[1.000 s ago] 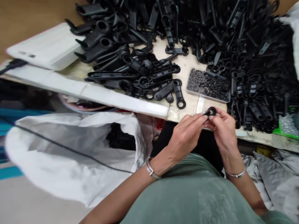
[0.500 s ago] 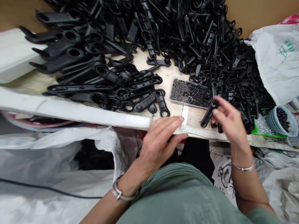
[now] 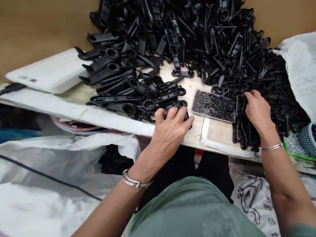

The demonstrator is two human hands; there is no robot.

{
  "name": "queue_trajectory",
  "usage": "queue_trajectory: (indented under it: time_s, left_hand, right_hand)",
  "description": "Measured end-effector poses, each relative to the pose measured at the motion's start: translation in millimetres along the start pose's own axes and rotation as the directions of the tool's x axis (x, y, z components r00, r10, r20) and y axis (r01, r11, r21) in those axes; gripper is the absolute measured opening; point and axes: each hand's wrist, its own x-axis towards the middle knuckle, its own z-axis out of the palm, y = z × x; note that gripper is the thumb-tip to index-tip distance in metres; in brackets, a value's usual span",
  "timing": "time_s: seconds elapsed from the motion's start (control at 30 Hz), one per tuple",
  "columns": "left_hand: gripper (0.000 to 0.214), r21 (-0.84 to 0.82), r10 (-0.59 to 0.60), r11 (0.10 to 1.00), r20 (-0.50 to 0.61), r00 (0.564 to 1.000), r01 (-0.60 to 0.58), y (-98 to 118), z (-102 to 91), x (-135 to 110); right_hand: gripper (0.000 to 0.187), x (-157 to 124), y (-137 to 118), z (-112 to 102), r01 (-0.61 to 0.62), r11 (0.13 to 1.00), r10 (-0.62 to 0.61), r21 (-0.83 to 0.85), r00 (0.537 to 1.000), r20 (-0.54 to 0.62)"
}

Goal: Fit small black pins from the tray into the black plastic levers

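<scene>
My left hand (image 3: 172, 126) is palm down at the front of the left heap of long black plastic crank-shaped parts (image 3: 116, 99). Its bent fingers are spread over one part with a ring end (image 3: 183, 104), which still lies on the table; the thumb is hidden. On the other side, my right hand (image 3: 259, 109) reaches into the edge of the right heap, fingers curled beside a black plastic arm (image 3: 240, 106). Its thumb and fingertips are mostly hidden. Between the hands sits a clear shallow box (image 3: 212, 106) of small dark pieces. Several black arms (image 3: 243, 136) lie below the right hand.
A tall pile of black parts (image 3: 197, 36) covers the back of the table. A white lidded box (image 3: 51, 72) stands left. At right are a green tray (image 3: 295, 144) of shiny bits, a blue basket (image 3: 308, 136) and a white sack (image 3: 301, 65). White padding (image 3: 81, 112) lines the front edge.
My right hand has carried the black plastic arm right and away from me to the heap. My left hand has left the table edge and spread over a ring-ended part. The view has shifted left.
</scene>
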Motion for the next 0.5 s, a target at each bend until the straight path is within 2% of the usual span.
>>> queue_trajectory:
  time_s: [0.1,0.17,0.27,0.33,0.43,0.5]
  left_hand:
    - [0.027,0.077,0.042,0.996,0.072,0.997,-0.048,0,-0.1,7]
    - [0.027,0.07,0.049,0.996,0.071,0.996,-0.054,-1,0.5,10]
    - [0.025,-0.012,0.046,0.999,0.007,0.999,-0.046,0,0.5,13]
    - [0.025,-0.032,0.092,0.995,-0.055,0.994,-0.094,5,-0.6,14]
    - [0.027,0.039,0.186,0.982,-0.076,0.98,-0.183,19,-1.4,14]
    - [0.025,0.083,0.212,0.974,-0.012,0.977,-0.21,31,0.5,13]
  right_hand:
    - [0.046,-5,3,-1,0.035,0.997,-0.03,0.065,0.997,-0.074]
    - [0.043,-11,6,-5,0.075,0.986,-0.052,0.149,0.987,-0.152]
    - [0.038,-26,7,-12,0.125,0.955,-0.063,0.269,0.971,-0.23]
    - [0.034,-40,5,-17,0.141,0.927,-0.044,0.347,0.961,-0.271]
    - [0.03,-59,-5,-18,0.148,0.881,-0.013,0.45,0.957,-0.289]
    - [0.028,-65,-14,-17,0.161,0.86,-0.039,0.484,0.967,-0.251]
